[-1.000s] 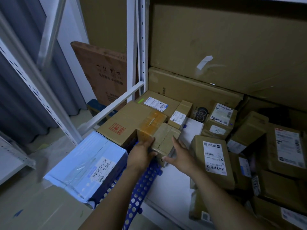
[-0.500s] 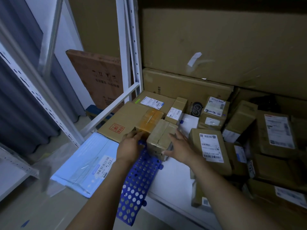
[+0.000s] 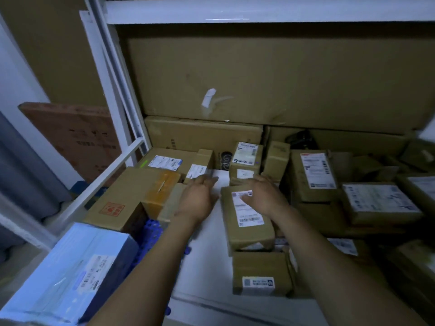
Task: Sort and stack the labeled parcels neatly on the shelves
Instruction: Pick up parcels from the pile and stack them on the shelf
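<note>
The long brown cardboard parcel with a white barcode label (image 3: 247, 234) lies near the front edge of the white shelf (image 3: 207, 267), its near end propped on a squat brown box with a small front sticker (image 3: 259, 264). The right hand (image 3: 262, 196) lies palm down on the parcel's far end, covering the top of the label; whether the fingers hook over the far edge I cannot tell (that part is blurred). The left hand (image 3: 199, 198) is spread with fingers straight, reaching toward the back of the shelf above a small plain brown box (image 3: 170, 203).

The likeliest trouble is that propped parcel. It sits tilted on the box below, so a press or pull at one end could rock it and slide it toward the front edge. The left forearm also passes close over the small plain box, which sits partly on a blue perforated plastic panel (image 3: 153, 228) at the front left corner (not firm footing, I would judge), and a careless sweep could knock it off.
</note>
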